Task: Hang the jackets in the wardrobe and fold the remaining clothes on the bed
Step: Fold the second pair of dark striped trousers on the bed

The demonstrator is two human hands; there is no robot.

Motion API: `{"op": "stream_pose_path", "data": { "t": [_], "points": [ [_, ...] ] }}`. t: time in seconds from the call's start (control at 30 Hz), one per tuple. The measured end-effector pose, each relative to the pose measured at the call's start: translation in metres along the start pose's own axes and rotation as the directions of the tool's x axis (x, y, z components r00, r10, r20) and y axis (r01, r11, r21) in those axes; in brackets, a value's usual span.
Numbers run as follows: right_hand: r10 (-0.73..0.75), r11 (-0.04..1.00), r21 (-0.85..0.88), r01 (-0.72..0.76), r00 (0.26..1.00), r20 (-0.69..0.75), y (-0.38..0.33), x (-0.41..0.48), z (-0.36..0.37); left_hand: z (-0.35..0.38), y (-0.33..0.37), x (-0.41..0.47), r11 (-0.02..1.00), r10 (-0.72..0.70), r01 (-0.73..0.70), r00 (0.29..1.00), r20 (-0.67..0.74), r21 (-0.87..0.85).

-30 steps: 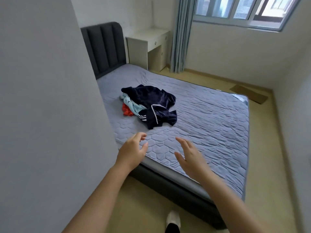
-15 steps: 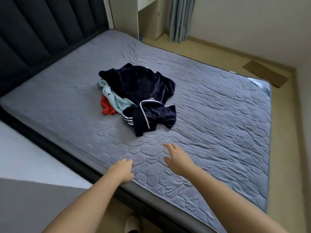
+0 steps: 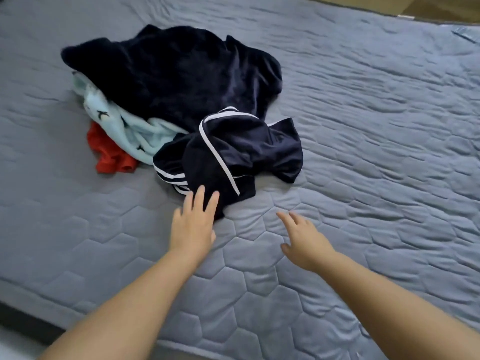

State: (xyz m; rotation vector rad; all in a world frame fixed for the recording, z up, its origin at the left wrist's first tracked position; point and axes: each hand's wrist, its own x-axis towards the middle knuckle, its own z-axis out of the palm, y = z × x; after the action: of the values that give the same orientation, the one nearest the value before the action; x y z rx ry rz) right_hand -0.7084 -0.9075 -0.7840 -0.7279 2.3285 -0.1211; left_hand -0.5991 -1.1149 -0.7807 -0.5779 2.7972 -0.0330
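A heap of clothes lies on the grey quilted bed (image 3: 363,152). On top is a dark navy fleece jacket (image 3: 181,74). In front of it lies a navy garment with white stripes (image 3: 233,154). A light blue garment with small black birds (image 3: 117,126) and a red garment (image 3: 109,154) stick out at the left. My left hand (image 3: 193,224) is open, its fingertips resting on the near edge of the striped garment. My right hand (image 3: 301,237) hovers open over the bare quilt, just right of the heap.
The bed's dark front edge (image 3: 23,320) runs along the lower left. A strip of tan floor (image 3: 389,3) shows beyond the bed's far side at the top right. The wardrobe is out of view.
The view has moved in close over the bed. Both hands have reached forward; the left now touches the striped garment, and the right is farther onto the quilt.
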Motion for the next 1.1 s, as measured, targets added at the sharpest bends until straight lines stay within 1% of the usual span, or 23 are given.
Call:
{"op": "stream_pose_path", "data": {
  "t": [0.07,0.1,0.17,0.23,0.3,0.4,0.47,0.5,0.57,0.63,0.67,0.7,0.73,0.77,0.8,0.83,0.87,0.9,0.93,0.97,1.0,1.03,1.1],
  "points": [
    [0.037,0.999,0.03,-0.037,0.999,-0.001,0.003,0.027,0.007,0.003,-0.005,0.034,0.999,0.021,-0.017,0.995,-0.102,0.033],
    [0.07,0.996,0.047,-0.071,0.997,0.022,0.004,0.04,0.011,0.005,-0.006,0.05,0.998,0.032,-0.027,0.993,-0.116,0.048],
    [0.136,0.987,0.066,-0.144,0.984,0.114,0.009,0.059,0.027,0.011,-0.008,0.079,0.999,0.02,-0.017,0.997,-0.075,0.044],
    [0.164,0.982,0.058,-0.178,0.967,0.194,0.017,0.071,0.05,0.022,-0.012,0.099,0.999,-0.048,0.048,0.998,0.027,-0.002],
    [0.169,0.975,0.107,-0.194,0.963,0.208,0.025,0.079,0.068,0.039,-0.016,0.107,0.993,-0.089,0.097,0.99,0.106,-0.068],
    [0.148,0.961,0.199,-0.19,0.966,0.211,0.036,0.086,0.068,0.057,-0.022,0.097,0.979,-0.086,0.103,0.991,0.104,-0.175],
    [0.128,0.911,0.367,-0.187,0.975,0.18,0.041,0.08,0.056,0.054,-0.024,0.079,0.954,-0.014,0.07,0.982,0.189,-0.291],
    [0.138,0.833,0.517,-0.195,0.979,0.147,0.041,0.073,0.05,0.05,-0.023,0.067,0.94,0.056,0.03,0.968,0.243,-0.339],
    [0.241,0.539,0.807,-0.242,0.962,0.127,0.038,0.05,0.041,0.042,-0.017,0.034,0.909,0.255,-0.112,0.912,0.322,-0.402],
    [0.331,0.271,0.912,-0.308,0.919,0.212,0.036,0.027,0.038,0.038,-0.009,-0.003,0.861,0.473,-0.313,0.784,0.403,-0.401],
    [0.338,0.197,0.918,-0.346,0.902,0.268,0.036,0.016,0.039,0.037,-0.005,-0.019,0.829,0.554,-0.415,0.697,0.455,-0.374],
    [0.33,0.16,0.911,-0.38,0.89,0.313,0.037,0.006,0.041,0.037,-0.002,-0.032,0.801,0.596,-0.499,0.608,0.524,-0.331],
    [0.326,0.161,0.9,-0.404,0.883,0.338,0.038,-0.002,0.042,0.037,-0.001,-0.04,0.788,0.593,-0.541,0.539,0.598,-0.294],
    [0.328,0.185,0.889,-0.418,0.879,0.345,0.039,-0.008,0.043,0.036,-0.001,-0.043,0.805,0.548,-0.534,0.499,0.671,-0.259],
    [0.333,0.215,0.881,-0.421,0.88,0.34,0.039,-0.013,0.044,0.033,-0.001,-0.043,0.847,0.478,-0.476,0.49,0.729,-0.236],
    [0.334,0.234,0.88,-0.414,0.884,0.327,0.037,-0.015,0.044,0.03,0.0,-0.04,0.904,0.4,-0.359,0.512,0.76,-0.234],
    [0.331,0.236,0.889,-0.393,0.893,0.306,0.035,-0.015,0.044,0.028,0.001,-0.037,0.944,0.329,-0.219,0.577,0.748,-0.247],
    [0.332,0.223,0.905,-0.362,0.901,0.278,0.032,-0.013,0.044,0.028,0.004,-0.032,0.956,0.263,-0.097,0.696,0.669,-0.275],
    [0.341,0.208,0.923,-0.324,0.908,0.242,0.028,-0.009,0.044,0.029,0.008,-0.027,0.958,0.183,-0.04,0.846,0.5,-0.283],
    [0.36,0.205,0.935,-0.289,0.911,0.202,0.025,-0.003,0.045,0.029,0.013,-0.021,0.967,0.094,-0.016,0.95,0.297,-0.255],
    [0.384,0.234,0.937,-0.259,0.91,0.156,0.022,0.003,0.046,0.03,0.019,-0.016,0.973,0.02,0.013,0.99,0.14,-0.23],
    [0.402,0.303,0.922,-0.241,0.91,0.106,0.02,0.009,0.049,0.031,0.024,-0.012,0.972,-0.038,0.051,0.997,0.06,-0.23],
    [0.41,0.478,0.839,-0.259,0.911,0.047,0.021,0.014,0.057,0.032,0.032,-0.004,0.959,-0.08,0.101,0.993,0.086,-0.266]
  ]
}}
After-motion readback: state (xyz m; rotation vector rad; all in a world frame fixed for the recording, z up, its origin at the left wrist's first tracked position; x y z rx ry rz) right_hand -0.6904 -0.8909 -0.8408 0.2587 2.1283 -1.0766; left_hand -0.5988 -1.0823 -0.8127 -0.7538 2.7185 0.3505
